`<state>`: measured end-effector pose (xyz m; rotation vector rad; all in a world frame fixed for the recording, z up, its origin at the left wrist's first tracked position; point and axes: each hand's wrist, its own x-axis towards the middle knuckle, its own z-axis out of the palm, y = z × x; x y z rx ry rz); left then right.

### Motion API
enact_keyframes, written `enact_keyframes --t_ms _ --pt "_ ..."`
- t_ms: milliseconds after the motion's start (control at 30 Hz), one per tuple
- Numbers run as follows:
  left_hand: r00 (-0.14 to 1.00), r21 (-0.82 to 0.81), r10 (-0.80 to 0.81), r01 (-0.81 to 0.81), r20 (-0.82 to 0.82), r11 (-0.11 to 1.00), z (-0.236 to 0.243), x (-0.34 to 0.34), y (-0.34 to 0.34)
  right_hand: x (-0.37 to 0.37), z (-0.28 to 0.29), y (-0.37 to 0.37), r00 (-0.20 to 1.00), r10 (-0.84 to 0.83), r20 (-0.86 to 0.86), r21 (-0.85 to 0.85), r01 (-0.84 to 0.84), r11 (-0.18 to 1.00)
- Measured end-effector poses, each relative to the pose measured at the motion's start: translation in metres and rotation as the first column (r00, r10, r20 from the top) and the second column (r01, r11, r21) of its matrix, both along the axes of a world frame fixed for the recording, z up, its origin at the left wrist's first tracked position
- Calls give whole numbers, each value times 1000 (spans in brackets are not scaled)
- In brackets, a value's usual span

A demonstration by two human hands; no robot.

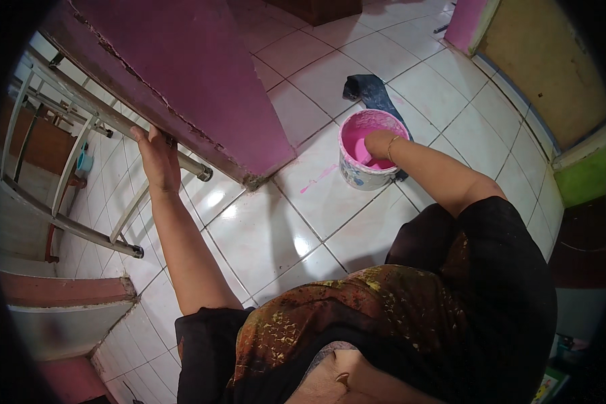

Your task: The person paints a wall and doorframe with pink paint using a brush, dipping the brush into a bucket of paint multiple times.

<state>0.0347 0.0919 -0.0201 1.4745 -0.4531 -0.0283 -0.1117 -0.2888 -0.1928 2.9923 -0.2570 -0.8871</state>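
My right hand (pixel 382 145) reaches down inside a white bucket (pixel 362 178) of bright pink paint (pixel 377 163). The fingers are closed on a pink, paint-covered piece (pixel 362 152), its kind unclear, and their tips are partly hidden. Pink smears coat the bucket's inner wall and rim. My left hand (pixel 160 160) is raised against the chipped edge of the purple wall (pixel 195 74), fingers stretched upward and apart with nothing held. Right beside it runs the tube of a metal frame (pixel 81 87).
A dark cloth (pixel 374 91) lies on the white tiled floor (pixel 296 236) behind the bucket. Pink paint drips (pixel 316 178) mark the tiles left of it. A brown door panel (pixel 545 60) stands at the far right, and a blue container (pixel 84 161) sits beyond the metal frame.
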Motion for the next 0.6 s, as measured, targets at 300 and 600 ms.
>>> enact_keyframes --t_ms 300,600 --pt "997 -15 -64 64 -45 998 -2 2 12 -28 115 -43 977 -78 198 317 11 948" --pt "982 -135 -134 117 -130 984 2 6 19 -93 137 -85 784 -572 -242 899 403 173"
